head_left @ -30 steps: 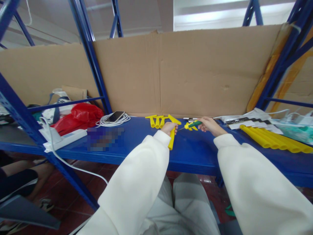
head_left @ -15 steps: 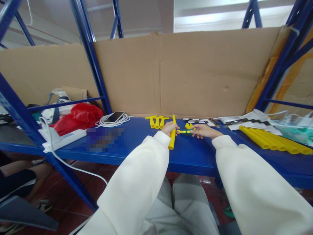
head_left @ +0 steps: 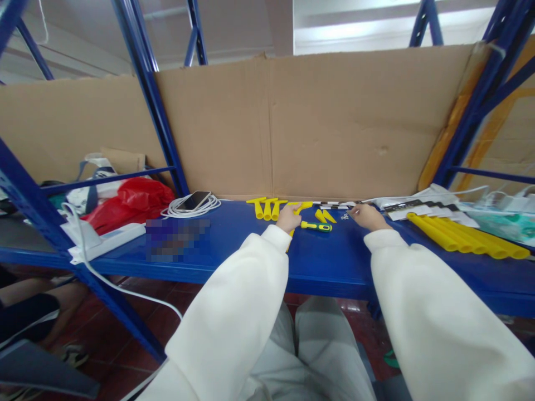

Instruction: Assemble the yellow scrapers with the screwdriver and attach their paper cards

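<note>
My left hand is closed around a yellow tube with a flat yellow head at its far end; much of the tube is hidden by the fingers. Right beside it a green-and-yellow screwdriver lies on the blue shelf. Beyond the screwdriver are two small yellow wedge-shaped pieces. My right hand has its fingertips pinched together beside a little heap of small metal parts, seemingly screws. What is between those fingertips is too small to make out.
Three yellow T-shaped pieces stand at the back. Several yellow tubes lie at the right, near black-and-white packets. On the left are a phone on a coiled white cable, a power strip and a red bag. Cardboard closes the back.
My right hand has let go of the screwdriver, now lying on the shelf, and moved right to the small metal parts. The yellow tube in my left hand has turned, its flat head now pointing right.
</note>
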